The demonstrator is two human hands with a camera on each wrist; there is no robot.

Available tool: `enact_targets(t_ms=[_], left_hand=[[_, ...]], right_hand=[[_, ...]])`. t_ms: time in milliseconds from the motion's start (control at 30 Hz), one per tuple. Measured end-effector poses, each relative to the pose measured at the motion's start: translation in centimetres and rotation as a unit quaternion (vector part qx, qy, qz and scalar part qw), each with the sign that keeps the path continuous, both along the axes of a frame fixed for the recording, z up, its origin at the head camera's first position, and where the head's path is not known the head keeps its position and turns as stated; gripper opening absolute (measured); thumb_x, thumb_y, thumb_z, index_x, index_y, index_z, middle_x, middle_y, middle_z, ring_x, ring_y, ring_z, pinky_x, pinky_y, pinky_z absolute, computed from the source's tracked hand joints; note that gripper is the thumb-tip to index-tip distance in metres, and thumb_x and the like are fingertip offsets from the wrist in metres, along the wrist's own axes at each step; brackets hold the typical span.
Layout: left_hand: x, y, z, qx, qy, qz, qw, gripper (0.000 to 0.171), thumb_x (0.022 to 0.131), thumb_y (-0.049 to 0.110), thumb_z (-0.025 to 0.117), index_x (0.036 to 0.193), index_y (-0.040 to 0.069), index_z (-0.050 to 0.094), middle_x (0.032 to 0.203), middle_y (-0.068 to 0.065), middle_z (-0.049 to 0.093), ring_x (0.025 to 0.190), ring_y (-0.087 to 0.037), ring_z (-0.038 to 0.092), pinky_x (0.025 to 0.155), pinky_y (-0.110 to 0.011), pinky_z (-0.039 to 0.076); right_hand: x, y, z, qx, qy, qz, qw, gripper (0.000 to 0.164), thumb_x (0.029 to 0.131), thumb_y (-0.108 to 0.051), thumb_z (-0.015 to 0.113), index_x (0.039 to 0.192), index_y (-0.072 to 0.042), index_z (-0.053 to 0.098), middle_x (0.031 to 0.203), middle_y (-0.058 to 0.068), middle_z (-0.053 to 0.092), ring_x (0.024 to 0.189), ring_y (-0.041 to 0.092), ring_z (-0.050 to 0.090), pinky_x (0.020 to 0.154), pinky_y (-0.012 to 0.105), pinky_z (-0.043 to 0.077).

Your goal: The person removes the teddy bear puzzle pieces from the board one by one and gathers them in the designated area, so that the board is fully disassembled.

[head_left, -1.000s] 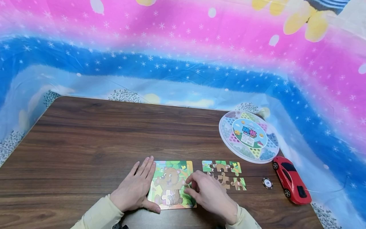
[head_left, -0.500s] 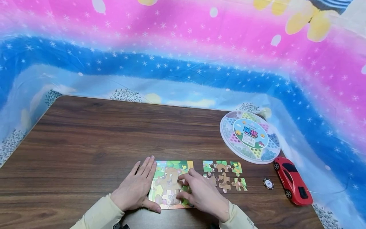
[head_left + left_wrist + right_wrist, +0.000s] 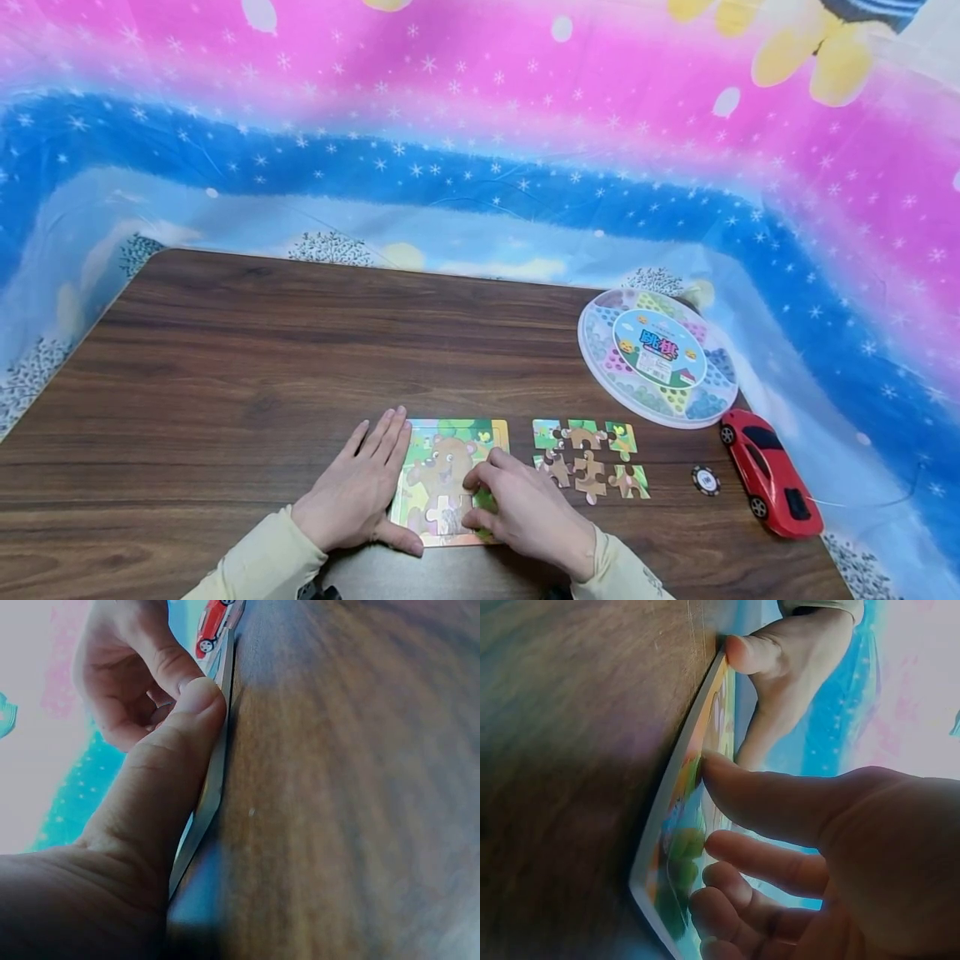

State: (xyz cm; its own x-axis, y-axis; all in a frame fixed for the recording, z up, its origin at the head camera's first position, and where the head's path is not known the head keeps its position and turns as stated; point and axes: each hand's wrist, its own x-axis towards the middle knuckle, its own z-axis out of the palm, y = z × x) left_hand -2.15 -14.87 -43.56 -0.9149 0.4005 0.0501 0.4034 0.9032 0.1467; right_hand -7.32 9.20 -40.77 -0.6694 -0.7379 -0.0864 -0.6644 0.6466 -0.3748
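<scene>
A bear jigsaw puzzle (image 3: 442, 429) lies in its thin tray at the table's front. In the head view my left hand (image 3: 356, 487) lies flat along the tray's left side, thumb at its lower left corner; the left wrist view shows that thumb (image 3: 169, 750) on the tray's edge. My right hand (image 3: 525, 504) reaches over the right part of the puzzle, fingers bent. In the right wrist view its thumb (image 3: 772, 799) and fingertips touch the picture, with a gap between them and no piece visible there. Several loose puzzle pieces (image 3: 590, 473) lie right of the tray in two rows.
A round Chinese checkers board (image 3: 656, 354) lies at the back right of the wooden table (image 3: 262, 350). A red toy car (image 3: 772, 475) stands near the right edge, a black-and-white poker chip (image 3: 706, 480) just left of it. Patterned cloth (image 3: 450, 167) hangs behind.
My right hand has shifted left over the puzzle from its right edge, uncovering more of the lower row of loose pieces. The left hand stays in place.
</scene>
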Motion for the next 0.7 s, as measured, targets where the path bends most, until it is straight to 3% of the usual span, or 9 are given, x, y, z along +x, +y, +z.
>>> enact_targets(t_ms=[233, 700], left_hand=[[-0.07, 0.02, -0.03, 0.000, -0.003, 0.001, 1.0000, 0.140, 0.057, 0.094, 0.044, 0.145, -0.015, 0.030, 0.152, -0.032, 0.024, 0.143, -0.040, 0.024, 0.112, -0.056, 0.026], [0.03, 0.00, -0.15, 0.001, 0.002, 0.000, 1.0000, 0.139, 0.058, 0.094, 0.044, 0.145, -0.014, 0.030, 0.152, -0.032, 0.024, 0.143, -0.040, 0.024, 0.111, -0.056, 0.026]], right_hand=[[0.46, -0.38, 0.03, -0.010, 0.014, 0.017, 1.000, 0.026, 0.081, -0.036, 0.079, 0.096, -0.019, 0.069, 0.085, -0.010, 0.048, 0.063, 0.002, 0.042, 0.056, 0.016, 0.039], [0.57, -0.64, -0.12, 0.001, 0.017, 0.021, 1.000, 0.027, 0.081, -0.038, 0.078, 0.097, -0.019, 0.067, 0.086, -0.010, 0.049, 0.063, 0.002, 0.042, 0.056, 0.016, 0.039]])
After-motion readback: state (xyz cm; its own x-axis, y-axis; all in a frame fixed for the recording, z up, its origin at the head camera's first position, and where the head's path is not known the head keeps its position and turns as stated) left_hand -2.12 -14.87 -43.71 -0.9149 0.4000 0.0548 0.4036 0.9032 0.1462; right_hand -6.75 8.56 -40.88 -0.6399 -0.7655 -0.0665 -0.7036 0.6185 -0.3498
